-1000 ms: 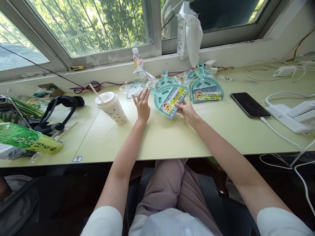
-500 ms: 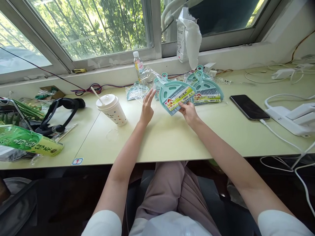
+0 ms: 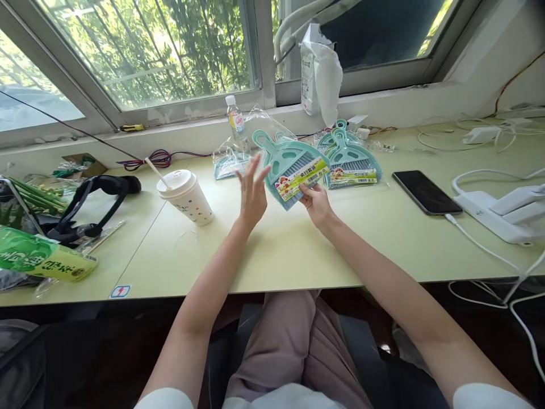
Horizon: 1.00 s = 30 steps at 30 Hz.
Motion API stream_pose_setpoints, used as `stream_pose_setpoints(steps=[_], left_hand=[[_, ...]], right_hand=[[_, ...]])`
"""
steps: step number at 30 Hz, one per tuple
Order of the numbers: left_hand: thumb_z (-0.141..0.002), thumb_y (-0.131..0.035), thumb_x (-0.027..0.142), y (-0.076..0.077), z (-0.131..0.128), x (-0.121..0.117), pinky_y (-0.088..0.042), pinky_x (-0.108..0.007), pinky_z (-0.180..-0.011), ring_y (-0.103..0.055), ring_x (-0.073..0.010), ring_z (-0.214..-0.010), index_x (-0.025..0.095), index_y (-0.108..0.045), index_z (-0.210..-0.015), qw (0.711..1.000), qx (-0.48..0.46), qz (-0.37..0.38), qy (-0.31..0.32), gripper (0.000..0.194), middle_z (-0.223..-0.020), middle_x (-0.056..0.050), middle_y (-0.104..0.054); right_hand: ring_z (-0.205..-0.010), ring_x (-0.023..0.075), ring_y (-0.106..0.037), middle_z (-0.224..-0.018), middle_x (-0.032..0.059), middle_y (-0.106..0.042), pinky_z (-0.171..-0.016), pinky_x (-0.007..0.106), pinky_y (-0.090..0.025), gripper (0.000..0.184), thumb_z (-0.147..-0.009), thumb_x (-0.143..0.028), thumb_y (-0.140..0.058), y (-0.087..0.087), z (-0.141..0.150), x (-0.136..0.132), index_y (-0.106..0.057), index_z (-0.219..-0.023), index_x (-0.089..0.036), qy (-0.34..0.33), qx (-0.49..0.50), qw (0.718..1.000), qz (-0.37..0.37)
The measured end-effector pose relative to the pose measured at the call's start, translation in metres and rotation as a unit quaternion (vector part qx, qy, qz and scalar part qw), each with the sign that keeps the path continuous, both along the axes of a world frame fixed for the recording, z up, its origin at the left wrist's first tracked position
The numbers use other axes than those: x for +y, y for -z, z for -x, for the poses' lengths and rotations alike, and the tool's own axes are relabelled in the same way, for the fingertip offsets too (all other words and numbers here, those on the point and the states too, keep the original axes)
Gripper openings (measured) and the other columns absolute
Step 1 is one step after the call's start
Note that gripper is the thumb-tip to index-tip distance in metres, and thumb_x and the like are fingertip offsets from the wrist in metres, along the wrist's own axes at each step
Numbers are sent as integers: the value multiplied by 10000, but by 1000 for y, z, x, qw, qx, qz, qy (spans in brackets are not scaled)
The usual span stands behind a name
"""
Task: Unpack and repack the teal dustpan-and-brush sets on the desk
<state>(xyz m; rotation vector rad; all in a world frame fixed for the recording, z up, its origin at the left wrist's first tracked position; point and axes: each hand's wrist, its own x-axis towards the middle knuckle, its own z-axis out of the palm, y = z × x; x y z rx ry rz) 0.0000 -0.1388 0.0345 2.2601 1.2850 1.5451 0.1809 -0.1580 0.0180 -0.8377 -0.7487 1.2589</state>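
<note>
My right hand (image 3: pixel 317 204) grips a mint-green dustpan and brush set (image 3: pixel 297 169) at its lower right edge, thumb on the printed yellow-green label. The set is tilted, its looped handle pointing up and left, grey-blue bristles showing above the label. My left hand (image 3: pixel 254 196) is open beside the set's left edge, fingers spread and pointing up. Whether a fingertip touches the set I cannot tell. Behind the right hand lie more mint-green dustpan sets (image 3: pixel 352 159), stacked in clear wrapping. Clear plastic film (image 3: pixel 232 161) over another mint-green piece lies behind my left hand.
A lidded paper cup (image 3: pixel 187 196) with a straw stands left. Farther left are a black headset-like strap (image 3: pixel 91 201) and a green packet (image 3: pixel 45 255). A phone (image 3: pixel 426 192) and white power strip (image 3: pixel 498 210) lie right. A bottle (image 3: pixel 237 122) and tissue pack (image 3: pixel 319 74) stand behind.
My left hand's fingers have spread apart. The held set has turned slightly, with its handle now showing clearly at upper left. The whole view has shifted a little.
</note>
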Motion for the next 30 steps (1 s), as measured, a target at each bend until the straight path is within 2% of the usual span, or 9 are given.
stream_pose_setpoints(steps=[2, 4, 7, 10, 15, 18, 21, 26, 30], left_hand=[[-946, -547, 411, 0, -3, -2, -142, -587, -1206, -72, -312, -1514, 282, -335, -1486, 994, -59, 10, -96, 595, -1598, -107, -224], [-942, -547, 483, 0, -4, 0, -224, -524, -1202, -66, -291, -1517, 295, -170, -1543, 980, -151, 37, -126, 734, -1618, -115, -152], [-989, -410, 540, -1, -4, 8, -408, -424, -1107, -323, -250, -1448, 313, -98, -1550, 934, -325, 145, 4, 681, -1588, -122, -254], [-947, -488, 565, -3, -2, 16, -514, -358, -963, -549, -243, -1267, 273, -286, -1506, 859, -418, 248, 161, 662, -1453, -120, -477], [-725, -786, 428, -3, 4, 20, -524, -230, -691, -684, -184, -879, 209, -631, -1180, 834, -437, 280, 187, 529, -999, -39, -698], [-683, -803, 459, 1, 6, 22, -519, -250, -614, -661, -173, -700, 157, -660, -927, 819, -418, 339, 200, 414, -786, -29, -672], [-682, -807, 449, 4, 2, 20, -554, -299, -689, -683, -204, -770, 159, -641, -965, 804, -395, 380, 230, 438, -843, -46, -690], [-696, -799, 353, 3, -5, 13, -560, -328, -831, -679, -249, -989, 188, -623, -1126, 802, -435, 331, 241, 493, -1031, -61, -706], [-733, -746, 320, 0, -5, 10, -568, -364, -852, -671, -276, -1029, 181, -611, -1201, 777, -447, 365, 254, 507, -1086, -81, -701]], right_hand=[[-1111, 209, -650, -1095, 41, -702, -936, 354, -574, 197, -775, -243, -680, -2, 0, -1, -572, -939, -223, 9, 4, 1000, -10], [-1140, 210, -636, -1111, 38, -696, -934, 352, -574, 221, -776, -282, -679, -3, 0, -2, -571, -963, -233, 15, -5, 1000, -21], [-1140, 213, -635, -1116, 39, -694, -933, 354, -573, 264, -758, -314, -698, -3, -1, -2, -574, -978, -237, 19, -4, 999, -26], [-1078, 218, -662, -1080, 42, -706, -934, 370, -573, 275, -727, -301, -734, -1, -1, 0, -590, -950, -225, -5, -2, 1000, -15], [-976, 224, -685, -994, 52, -729, -897, 391, -589, 221, -700, -233, -759, -1, -1, 1, -649, -887, -191, -52, -35, 998, -5], [-959, 220, -686, -1002, 53, -733, -886, 388, -596, 181, -718, -220, -749, -2, 1, 0, -667, -876, -187, -57, -38, 998, -6], [-942, 220, -695, -987, 60, -733, -915, 404, -588, 165, -729, -202, -748, -2, 5, -1, -663, -868, -184, -45, -20, 999, -2], [-946, 243, -708, -939, 71, -736, -941, 435, -580, 202, -698, -190, -782, -2, 10, -3, -655, -853, -175, -61, 1, 998, 5], [-996, 250, -697, -957, 64, -741, -955, 430, -577, 238, -674, -224, -813, -4, 12, -5, -671, -860, -178, -51, 9, 998, -19]])
